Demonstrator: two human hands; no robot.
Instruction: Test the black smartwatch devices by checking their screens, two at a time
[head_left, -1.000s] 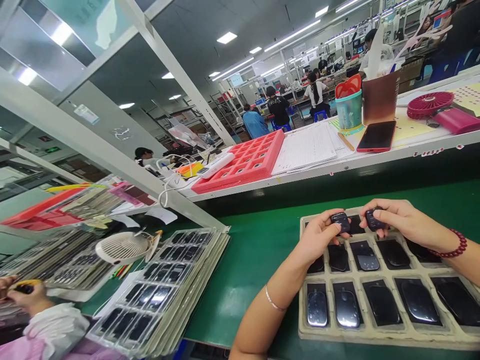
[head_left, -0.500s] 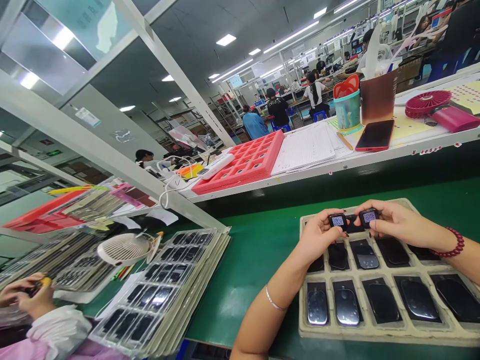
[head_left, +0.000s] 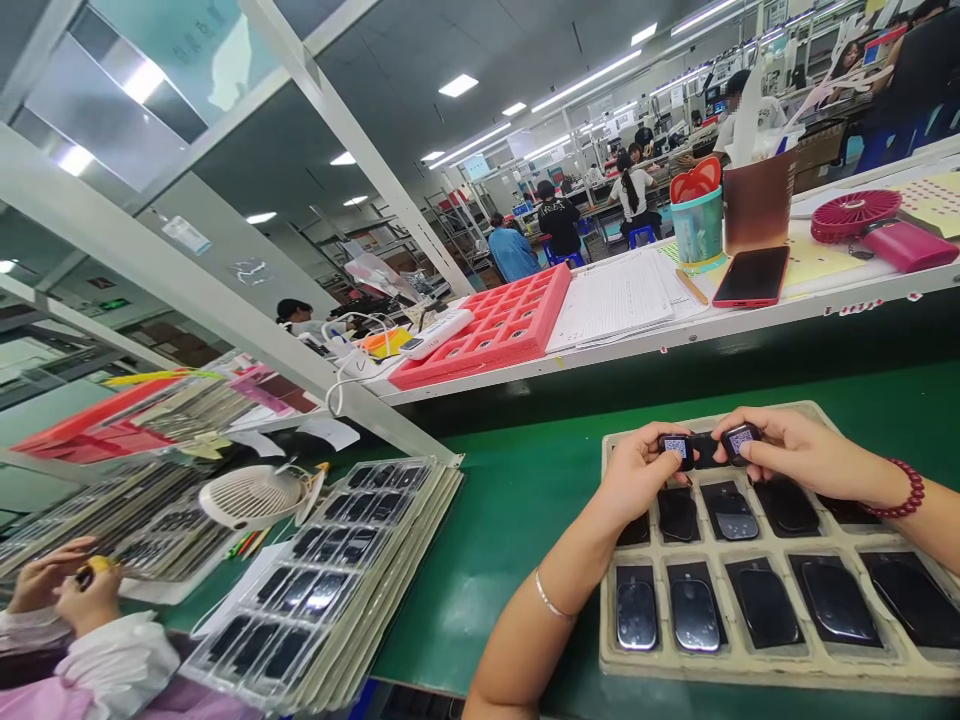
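My left hand (head_left: 639,466) pinches a small black smartwatch body (head_left: 677,451) between thumb and fingers. A similar black watch body (head_left: 741,443), also strapless, is gripped in my right hand (head_left: 789,446). Both lit screens show a QR-like code and face up toward me. The hands hover close together over the back row of a beige moulded tray (head_left: 720,668). Dark glossy rounded pieces, such as this one (head_left: 694,614), lie in its compartments on dark backing. Between the two watches another dark piece sits in the tray, partly hidden.
Left of me stands a stack of trays (head_left: 420,560) under a clear cover, beside a white fan (head_left: 247,498). A co-worker's hands (head_left: 82,590) hold a small yellow and black thing. On the shelf above lie a red foam tray (head_left: 517,325), papers (head_left: 615,300) and a phone (head_left: 752,276).
My right thumb has slid onto the lower screen of its watch, and my left thumb overlaps its screen slightly more. The co-worker's hands have shifted right and moved apart. The view tilts a little.
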